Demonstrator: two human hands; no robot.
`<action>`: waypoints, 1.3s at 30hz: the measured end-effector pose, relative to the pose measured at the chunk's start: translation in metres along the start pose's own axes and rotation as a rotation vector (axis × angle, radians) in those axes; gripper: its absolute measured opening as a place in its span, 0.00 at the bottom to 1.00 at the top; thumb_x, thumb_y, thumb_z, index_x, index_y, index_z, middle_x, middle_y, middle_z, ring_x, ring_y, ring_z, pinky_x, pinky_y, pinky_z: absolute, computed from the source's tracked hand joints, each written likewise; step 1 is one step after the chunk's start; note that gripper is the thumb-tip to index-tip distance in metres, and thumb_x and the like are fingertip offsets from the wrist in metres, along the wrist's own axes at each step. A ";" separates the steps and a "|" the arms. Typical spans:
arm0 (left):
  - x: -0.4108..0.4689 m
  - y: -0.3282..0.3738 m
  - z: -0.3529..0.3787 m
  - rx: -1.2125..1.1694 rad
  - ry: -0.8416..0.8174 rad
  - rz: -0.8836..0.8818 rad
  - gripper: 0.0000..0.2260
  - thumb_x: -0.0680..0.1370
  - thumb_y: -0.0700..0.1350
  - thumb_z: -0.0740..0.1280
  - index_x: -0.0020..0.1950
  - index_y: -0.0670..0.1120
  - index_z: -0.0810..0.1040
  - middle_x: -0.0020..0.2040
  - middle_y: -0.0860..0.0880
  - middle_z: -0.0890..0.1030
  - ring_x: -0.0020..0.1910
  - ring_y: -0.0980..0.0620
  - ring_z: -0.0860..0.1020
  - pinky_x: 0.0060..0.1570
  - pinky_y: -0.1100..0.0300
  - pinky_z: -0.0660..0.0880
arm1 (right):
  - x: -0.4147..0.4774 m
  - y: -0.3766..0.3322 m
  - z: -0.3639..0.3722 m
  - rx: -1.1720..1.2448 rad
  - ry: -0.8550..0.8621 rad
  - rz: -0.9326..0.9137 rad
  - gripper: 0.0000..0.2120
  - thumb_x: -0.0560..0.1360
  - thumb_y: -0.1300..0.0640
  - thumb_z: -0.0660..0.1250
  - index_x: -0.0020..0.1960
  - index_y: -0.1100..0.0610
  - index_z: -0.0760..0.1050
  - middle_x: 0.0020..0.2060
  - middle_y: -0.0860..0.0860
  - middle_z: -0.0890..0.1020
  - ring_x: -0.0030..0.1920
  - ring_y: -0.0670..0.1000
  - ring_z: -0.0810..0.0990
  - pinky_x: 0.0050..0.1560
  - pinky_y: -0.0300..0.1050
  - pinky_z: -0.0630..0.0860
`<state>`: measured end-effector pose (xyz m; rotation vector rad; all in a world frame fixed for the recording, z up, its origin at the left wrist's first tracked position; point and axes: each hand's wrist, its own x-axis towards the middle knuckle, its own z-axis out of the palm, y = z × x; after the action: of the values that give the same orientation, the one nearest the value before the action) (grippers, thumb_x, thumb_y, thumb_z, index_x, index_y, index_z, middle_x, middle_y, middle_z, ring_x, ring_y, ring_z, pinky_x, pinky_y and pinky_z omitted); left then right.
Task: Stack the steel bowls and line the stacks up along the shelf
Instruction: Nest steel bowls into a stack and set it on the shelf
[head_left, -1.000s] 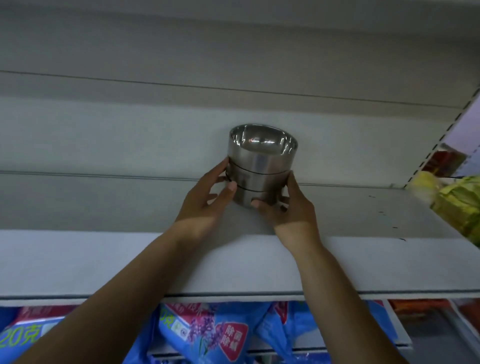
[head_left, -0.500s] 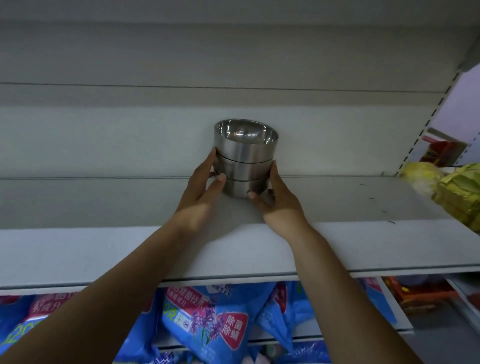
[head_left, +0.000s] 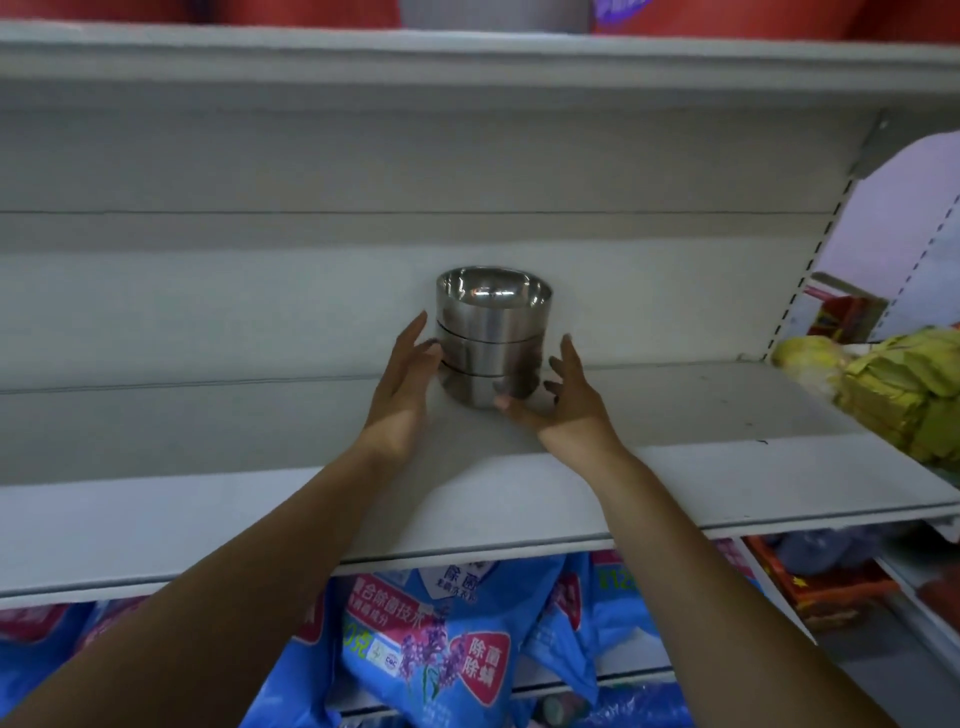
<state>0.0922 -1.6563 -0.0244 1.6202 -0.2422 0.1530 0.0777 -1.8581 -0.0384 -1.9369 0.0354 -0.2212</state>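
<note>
**Steel stack stands between two open hands**

Steel bowls, three of them, sit nested as one stack (head_left: 492, 343) on the shelf (head_left: 675, 467). The stack is upright, its axis vertical, and it stands far back, close to the back panel (head_left: 208, 301). It lies straight ahead of both hands, in the gap between them.

The left hand (head_left: 402, 384) is the nearer. Its fingers (head_left: 416, 338) are straight and lie along the stack's left wall, with the thumb against the middle bowl. The right hand (head_left: 569, 402) is spread. Its fingers (head_left: 570, 358) are just beside the right wall but apart from it, and its thumb reaches the foot of the bottom bowl. Neither hand grasps anything and both look released, so I judge the stack set down. Any further nudge would run sideways along the shelf, and the left hand is better placed to give it, pushing rightward.

The stack's far side is hidden, so I cannot tell whether it touches the back panel, nor whether the right thumb presses or only grazes. No second stack is in view, so the line cannot be judged. Yellow packs (head_left: 893, 400) at the right are blurred and cut off by the edge. Blue bags (head_left: 441, 649) below are partly covered by the forearms.
</note>
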 end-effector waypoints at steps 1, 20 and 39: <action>0.004 0.007 -0.002 -0.021 0.013 -0.004 0.26 0.77 0.61 0.65 0.76 0.65 0.66 0.73 0.52 0.72 0.71 0.54 0.72 0.75 0.48 0.64 | 0.002 -0.003 -0.001 -0.005 -0.006 0.013 0.60 0.68 0.48 0.81 0.83 0.46 0.40 0.80 0.51 0.62 0.76 0.54 0.67 0.74 0.53 0.68; 0.003 0.037 -0.170 0.153 0.203 0.044 0.27 0.72 0.42 0.79 0.68 0.53 0.75 0.60 0.51 0.82 0.52 0.52 0.84 0.48 0.56 0.83 | 0.011 -0.071 0.157 -0.056 -0.181 -0.146 0.36 0.65 0.53 0.83 0.68 0.51 0.70 0.56 0.45 0.78 0.57 0.48 0.78 0.42 0.26 0.69; -0.006 0.036 -0.331 0.737 -0.123 0.179 0.31 0.78 0.61 0.68 0.78 0.64 0.60 0.76 0.56 0.69 0.75 0.55 0.67 0.71 0.58 0.64 | -0.041 -0.107 0.261 -0.224 0.080 -0.110 0.53 0.66 0.30 0.72 0.81 0.49 0.52 0.74 0.50 0.69 0.72 0.54 0.72 0.68 0.58 0.75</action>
<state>0.0935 -1.3277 0.0301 2.3435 -0.4622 0.3045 0.0732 -1.5727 -0.0369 -2.1550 0.0067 -0.3819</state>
